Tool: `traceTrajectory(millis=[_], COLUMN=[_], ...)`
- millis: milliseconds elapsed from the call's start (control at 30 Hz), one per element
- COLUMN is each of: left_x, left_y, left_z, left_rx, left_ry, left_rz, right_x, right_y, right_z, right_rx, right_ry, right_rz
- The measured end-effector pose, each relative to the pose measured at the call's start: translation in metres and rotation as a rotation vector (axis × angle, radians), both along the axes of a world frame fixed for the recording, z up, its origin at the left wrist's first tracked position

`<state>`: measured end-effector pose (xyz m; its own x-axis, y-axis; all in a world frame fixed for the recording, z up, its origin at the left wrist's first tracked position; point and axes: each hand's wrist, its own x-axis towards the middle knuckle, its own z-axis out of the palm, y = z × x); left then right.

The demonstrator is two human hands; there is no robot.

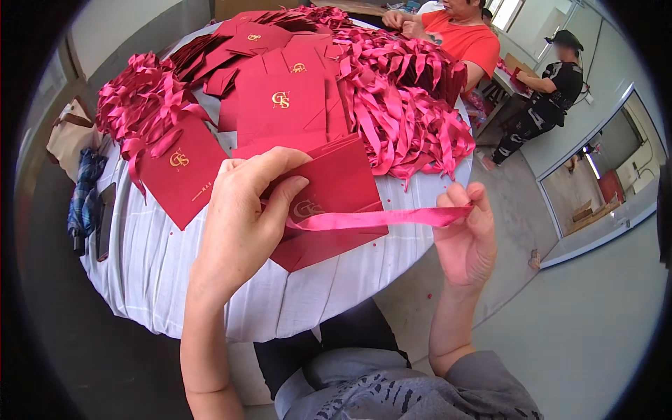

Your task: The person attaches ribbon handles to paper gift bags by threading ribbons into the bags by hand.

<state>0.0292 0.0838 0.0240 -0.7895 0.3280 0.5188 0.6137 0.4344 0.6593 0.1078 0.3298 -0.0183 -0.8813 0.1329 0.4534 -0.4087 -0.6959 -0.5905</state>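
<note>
My left hand (245, 203) is closed on the upper left edge of a dark red paper gift bag (332, 183), thumb in front and fingers behind. Out to the right, my right hand (465, 234) pinches the end of a pink ribbon (378, 219). The ribbon stretches nearly level across the bag's front, from beside my left thumb to my right fingertips. How it joins the bag is hidden by my left hand. The bag is tilted over the near part of the table and bears a gold emblem, partly covered by the ribbon.
A round table with a white cloth (308, 301) holds stacked flat red bags (280, 98), a ribboned bag pile (150, 98) at left and another ribboned pile (406, 119) at right. A folded umbrella (85, 192) lies at the left edge. Two people are beyond, one seated across the table.
</note>
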Motion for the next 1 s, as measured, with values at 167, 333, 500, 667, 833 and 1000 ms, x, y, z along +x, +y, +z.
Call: traceTrajectory(millis=[167,333,500,667,833,1000], left_x=[0.001,-0.002,-0.012,-0.017,-0.022,-0.028], left_y=[0.002,-0.005,-0.009,-0.017,-0.020,-0.028], left_z=[-0.002,-0.002,-0.002,-0.006,-0.009,-0.010], left_rx=[-0.003,-0.013,0.048,0.169,0.175,0.229], left_ry=[0.013,0.037,-0.032,-0.087,-0.177,-0.290], left_rz=[-0.006,-0.005,-0.106,-0.173,-0.218,-0.292], right_x=[-0.003,-0.006,-0.004,-0.003,-0.003,-0.008], right_y=[-0.020,-0.042,-0.036,-0.034,-0.029,-0.038], right_z=[0.017,0.023,0.032,0.024,0.025,0.025], right_rx=[-0.007,-0.146,0.100,0.100,0.014,-0.042], right_ry=[0.097,0.144,0.158,0.111,0.119,0.189], right_rz=[0.008,0.279,-0.035,-0.227,-0.141,0.009])
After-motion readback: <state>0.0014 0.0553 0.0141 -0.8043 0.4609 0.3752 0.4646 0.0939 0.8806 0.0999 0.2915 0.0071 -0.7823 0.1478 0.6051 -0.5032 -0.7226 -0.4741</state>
